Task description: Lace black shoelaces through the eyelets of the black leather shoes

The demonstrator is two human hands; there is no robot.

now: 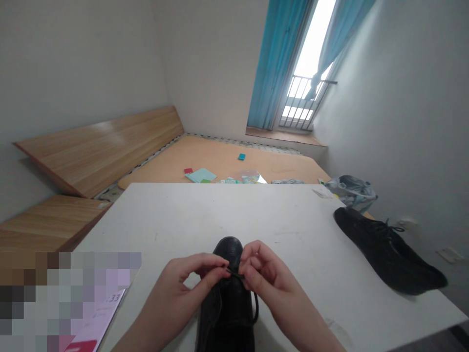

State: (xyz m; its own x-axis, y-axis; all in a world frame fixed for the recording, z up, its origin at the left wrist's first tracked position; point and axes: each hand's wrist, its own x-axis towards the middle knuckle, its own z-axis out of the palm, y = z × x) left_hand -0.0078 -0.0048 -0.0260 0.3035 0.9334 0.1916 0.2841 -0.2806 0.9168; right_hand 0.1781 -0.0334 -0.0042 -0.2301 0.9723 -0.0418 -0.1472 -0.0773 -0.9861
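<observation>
A black leather shoe [234,305] stands on the white table in front of me, its toe pointing away. Above its front part, my left hand [198,278] pinches a thin black shoelace [235,275] between thumb and forefinger. My right hand [262,269] has its fingers curled and closed on the same lace, just to the right. A loop of lace hangs along the shoe's right side. The exact run of the lace through the eyelets is hidden by my fingers and the dark leather.
A second black shoe [388,249], laced with a bow, lies at the right edge of the white table [176,215]. A plastic-lined bin [351,190] stands behind it. At the left is a purple printed sheet [106,308], partly blurred out. Beyond is a bed [161,159] with small items.
</observation>
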